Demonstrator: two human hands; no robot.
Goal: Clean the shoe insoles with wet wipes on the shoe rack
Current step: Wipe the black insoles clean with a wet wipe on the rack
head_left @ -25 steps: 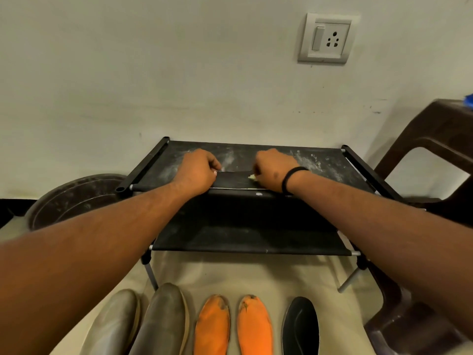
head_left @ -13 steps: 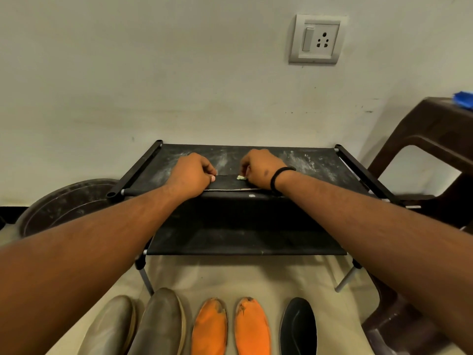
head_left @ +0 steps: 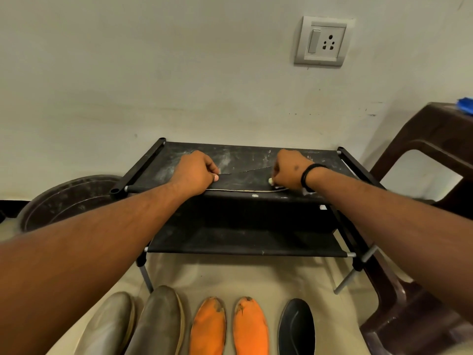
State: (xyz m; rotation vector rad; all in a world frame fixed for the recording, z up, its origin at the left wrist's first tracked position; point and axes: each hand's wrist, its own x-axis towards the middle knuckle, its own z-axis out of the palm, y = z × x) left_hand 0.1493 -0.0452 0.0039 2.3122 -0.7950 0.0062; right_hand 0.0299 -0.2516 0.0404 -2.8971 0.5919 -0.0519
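At centre frame, on the front edge of the shoe rack's [head_left: 256, 155] dusty top shelf, a black insole [head_left: 245, 179] lies lengthwise, its pale rim showing along the near side. Left hand [head_left: 195, 172] is fisted on the insole's left end, pinning it; that end is hidden under the hand. Right hand [head_left: 289, 169], with a black wristband [head_left: 308, 176], is curled at the right end, fingers closed on a small whitish wipe [head_left: 270, 181] of which only a scrap shows. Insole's dark surface is hard to separate from the black shelf. Lower frame, on the floor: two grey insoles [head_left: 138, 326], two orange insoles [head_left: 230, 329], one black insole [head_left: 297, 329], all cut off by the bottom edge. Left of rack, a dark tub [head_left: 69, 198], partly behind the left forearm. Right edge: brown plastic stool [head_left: 440, 139], cropped. Upper right: wall socket [head_left: 322, 41].
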